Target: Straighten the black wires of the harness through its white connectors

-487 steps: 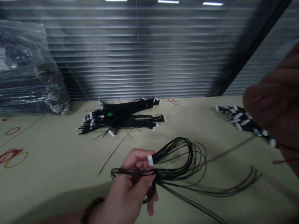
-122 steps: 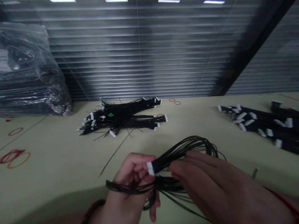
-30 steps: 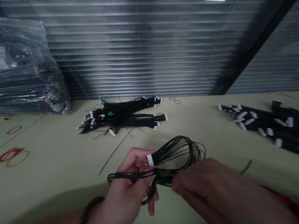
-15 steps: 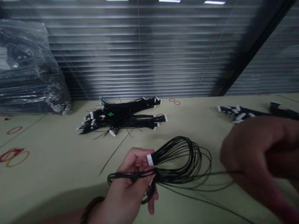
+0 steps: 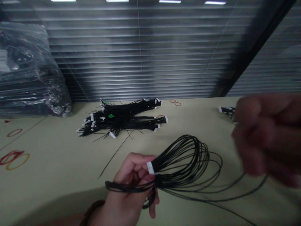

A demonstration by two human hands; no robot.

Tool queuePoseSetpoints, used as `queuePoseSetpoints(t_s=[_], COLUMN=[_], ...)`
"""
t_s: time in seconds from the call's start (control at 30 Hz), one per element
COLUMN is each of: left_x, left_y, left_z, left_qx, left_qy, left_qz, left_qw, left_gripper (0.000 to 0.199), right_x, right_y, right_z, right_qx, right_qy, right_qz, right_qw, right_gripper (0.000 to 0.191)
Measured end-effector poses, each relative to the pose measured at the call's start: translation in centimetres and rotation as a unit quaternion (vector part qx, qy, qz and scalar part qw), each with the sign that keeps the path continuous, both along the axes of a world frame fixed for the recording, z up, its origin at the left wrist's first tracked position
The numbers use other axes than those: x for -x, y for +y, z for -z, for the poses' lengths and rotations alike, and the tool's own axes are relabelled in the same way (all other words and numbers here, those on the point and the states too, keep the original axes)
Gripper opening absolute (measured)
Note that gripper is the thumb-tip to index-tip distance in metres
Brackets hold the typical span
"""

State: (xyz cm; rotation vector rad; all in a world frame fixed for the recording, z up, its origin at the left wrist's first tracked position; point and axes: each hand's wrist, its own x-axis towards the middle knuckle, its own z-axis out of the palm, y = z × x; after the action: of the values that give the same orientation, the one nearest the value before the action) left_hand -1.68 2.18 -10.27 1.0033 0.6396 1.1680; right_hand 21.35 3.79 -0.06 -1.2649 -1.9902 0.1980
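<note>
Firmly, the left hand (image 5: 128, 177) clamps black wires (image 5: 188, 169), their white connector (image 5: 150, 168) just past its fingertips.

No text, brand or number is legible; the white label (image 5: 2, 59) inside the plastic bag (image 5: 28, 75) is too blurred to read.

The left hand (image 5: 129, 175) grips the white connector (image 5: 150, 168) of a looped black wire harness (image 5: 188, 166), whose strands reach the blurred right hand (image 5: 263, 138); a pile of harnesses (image 5: 122, 121) lies beyond it on the desk (image 5: 58, 150).
</note>
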Motion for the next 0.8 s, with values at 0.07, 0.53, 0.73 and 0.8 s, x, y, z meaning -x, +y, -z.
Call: queuePoseSetpoints(t_s=[0.07, 0.53, 0.73, 0.8], left_x=[0.2, 0.1, 0.3, 0.1], left_y=[-0.2, -0.9, -1.1, -1.4], left_z=[0.2, 1.6, 1.7, 1.1], left_qx=[-0.008, -0.043, -0.060, -0.043], left_qy=[-0.003, -0.023, -0.014, -0.001], left_qz=[0.002, 0.028, 0.034, 0.007], left_qw=[1.000, 0.998, 0.998, 0.999], left_gripper=[0.018, 0.020, 0.023, 0.020], right_x=[1.8, 5.0, 5.2, 5.3], right_y=[-1.4, -3.0, -3.0, -3.1], right_z=[1.2, 5.1, 5.3, 5.4], right_qx=[0.094, -0.043, -0.043, -0.036], right_qy=[-0.026, -0.110, -0.105, -0.116], right_qz=[-0.073, -0.129, -0.121, -0.122], right_qw=[0.993, 0.985, 0.986, 0.985], right_gripper=[0.031, 0.054, 0.057, 0.055])
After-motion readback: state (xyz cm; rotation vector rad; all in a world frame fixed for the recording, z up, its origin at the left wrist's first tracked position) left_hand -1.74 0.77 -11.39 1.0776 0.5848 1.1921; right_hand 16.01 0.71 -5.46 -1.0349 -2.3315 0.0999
